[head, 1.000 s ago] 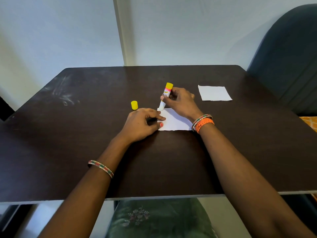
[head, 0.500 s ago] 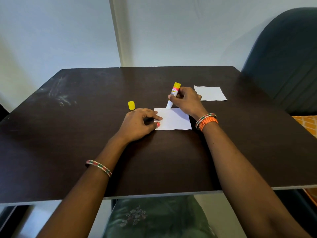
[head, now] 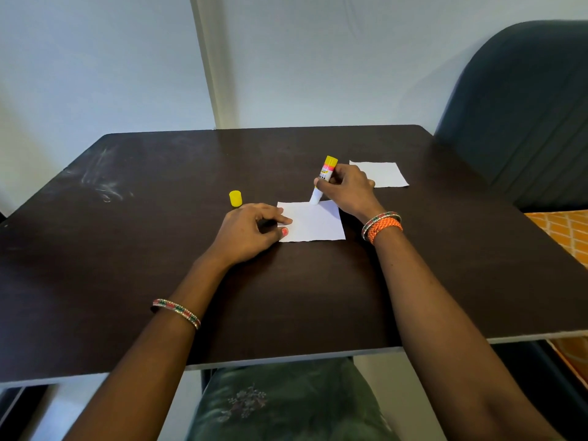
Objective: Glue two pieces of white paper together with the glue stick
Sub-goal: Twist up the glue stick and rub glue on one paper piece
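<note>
Right hand [head: 345,189] is gripping glue stick [head: 323,181], tip touching near paper's [head: 313,222] top edge, mid-frame. Left hand [head: 251,230] is pinning its left edge, fingers curled. Cap [head: 235,198] sitting just left; paper 2 [head: 381,174] upper right.

A dark brown table [head: 127,281] carries everything. Near its middle lies a white paper sheet [head: 315,222], flat on the top. A second white sheet [head: 383,175] lies toward the far right corner. A yellow cap [head: 235,198] stands just left of the middle sheet. Pale smudges [head: 101,183] mark the far left corner.
</note>
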